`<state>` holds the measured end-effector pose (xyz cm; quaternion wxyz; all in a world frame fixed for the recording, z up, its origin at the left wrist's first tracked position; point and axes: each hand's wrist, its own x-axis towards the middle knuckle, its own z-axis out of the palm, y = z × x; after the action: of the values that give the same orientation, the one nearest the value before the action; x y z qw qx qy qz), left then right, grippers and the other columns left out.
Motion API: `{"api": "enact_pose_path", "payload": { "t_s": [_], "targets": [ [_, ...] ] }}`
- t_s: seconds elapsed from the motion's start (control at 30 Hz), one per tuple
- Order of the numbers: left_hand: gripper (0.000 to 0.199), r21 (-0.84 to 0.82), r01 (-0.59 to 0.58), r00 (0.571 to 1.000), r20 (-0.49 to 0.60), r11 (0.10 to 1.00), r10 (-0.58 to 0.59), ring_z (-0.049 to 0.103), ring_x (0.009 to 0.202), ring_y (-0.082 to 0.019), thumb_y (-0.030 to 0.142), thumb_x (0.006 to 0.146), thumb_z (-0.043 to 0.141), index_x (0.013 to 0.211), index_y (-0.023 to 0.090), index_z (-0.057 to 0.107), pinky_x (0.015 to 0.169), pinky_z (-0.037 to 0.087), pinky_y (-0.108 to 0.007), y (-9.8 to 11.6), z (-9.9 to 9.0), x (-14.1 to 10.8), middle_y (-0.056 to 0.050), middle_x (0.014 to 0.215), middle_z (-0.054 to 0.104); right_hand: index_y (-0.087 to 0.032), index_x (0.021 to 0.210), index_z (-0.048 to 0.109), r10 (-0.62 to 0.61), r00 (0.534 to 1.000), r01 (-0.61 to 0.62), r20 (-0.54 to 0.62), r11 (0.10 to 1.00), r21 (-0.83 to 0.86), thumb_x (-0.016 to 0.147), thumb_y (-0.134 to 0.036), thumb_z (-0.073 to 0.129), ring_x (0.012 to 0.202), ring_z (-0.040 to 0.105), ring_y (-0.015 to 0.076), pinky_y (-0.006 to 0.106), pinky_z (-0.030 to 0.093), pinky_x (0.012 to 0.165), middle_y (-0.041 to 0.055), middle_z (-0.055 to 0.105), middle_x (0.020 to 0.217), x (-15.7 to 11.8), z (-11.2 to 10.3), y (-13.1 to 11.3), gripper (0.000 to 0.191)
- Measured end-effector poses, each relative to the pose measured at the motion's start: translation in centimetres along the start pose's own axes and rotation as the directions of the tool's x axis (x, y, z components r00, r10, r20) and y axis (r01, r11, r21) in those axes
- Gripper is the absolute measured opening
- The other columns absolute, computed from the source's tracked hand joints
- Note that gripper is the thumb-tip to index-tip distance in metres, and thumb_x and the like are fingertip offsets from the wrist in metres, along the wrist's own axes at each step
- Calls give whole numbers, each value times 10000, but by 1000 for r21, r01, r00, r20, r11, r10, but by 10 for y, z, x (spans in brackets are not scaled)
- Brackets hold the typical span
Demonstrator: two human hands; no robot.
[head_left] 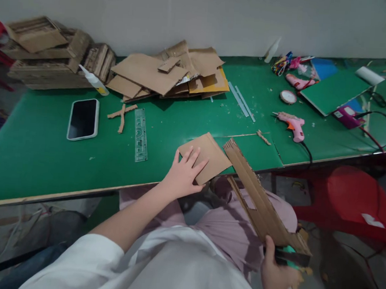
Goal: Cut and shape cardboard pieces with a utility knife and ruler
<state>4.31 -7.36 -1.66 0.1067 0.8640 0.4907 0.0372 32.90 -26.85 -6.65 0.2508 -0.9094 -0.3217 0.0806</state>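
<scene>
My left hand (pixel 186 172) lies with fingers spread on a small square piece of cardboard (pixel 209 152) at the table's front edge. Low on the right, my right hand (pixel 278 271) is closed on a long cardboard strip (pixel 256 190), which slants over my lap with its far end at the table edge. A narrow arm of cardboard sticks out from the strip's left side. In the same hand is a black-and-green tool (pixel 292 257); its kind is unclear. A clear plastic ruler (pixel 141 135) lies left of the square piece.
Cardboard sheets (pixel 151 73) and stacked cardboard boxes (pixel 50 55) stand along the wall. On the green table (pixel 40 151) are a phone (pixel 83 119), a glue bottle (pixel 94 81), a pink glue gun (pixel 293 125) with a cord and a tape roll (pixel 288 96). A red stool (pixel 357 195) stands right.
</scene>
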Motion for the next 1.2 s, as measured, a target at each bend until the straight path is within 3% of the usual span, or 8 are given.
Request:
{"api": "enact_pose_path", "payload": {
  "t_s": [0.17,0.3,0.57,0.73,1.2],
  "targets": [
    [797,-8,-66,998,10,998,67,100,1397,-370,476,744,596,1428,229,271,1059,33,-634,-3,1,5,-175,1518,170,-145,902,605,23,1000,-23,-6,1000,20,662,-710,519,1000,610,360,435,493,794,206,675,946,4,5,1,620],
    [785,-21,-134,990,29,991,134,102,1401,-353,475,758,582,1431,238,257,1069,30,-622,-10,0,8,-154,1523,169,-155,759,600,-42,997,37,-66,996,-80,637,-767,466,804,627,325,392,480,677,169,660,758,7,6,2,638],
    [790,-26,-160,987,21,987,160,105,1402,-352,523,758,573,1429,245,262,1075,17,-615,-14,3,11,-143,1526,166,-159,648,594,-194,979,186,-66,976,-112,669,-782,423,722,624,298,354,457,622,161,628,654,9,11,16,646],
    [805,-21,-164,986,22,986,165,100,1402,-356,542,754,573,1432,243,257,1072,14,-619,-14,4,11,-148,1525,166,-133,663,611,-307,950,299,-61,948,-111,687,-811,359,701,630,298,367,463,637,182,650,673,9,12,20,724],
    [793,-10,-172,985,32,985,172,108,1402,-355,534,764,572,1431,243,258,1068,28,-631,-13,0,12,-159,1523,166,-117,598,664,-502,861,478,-84,854,-204,797,-678,384,479,566,218,299,385,491,125,589,503,16,14,30,658]
  ]
}}
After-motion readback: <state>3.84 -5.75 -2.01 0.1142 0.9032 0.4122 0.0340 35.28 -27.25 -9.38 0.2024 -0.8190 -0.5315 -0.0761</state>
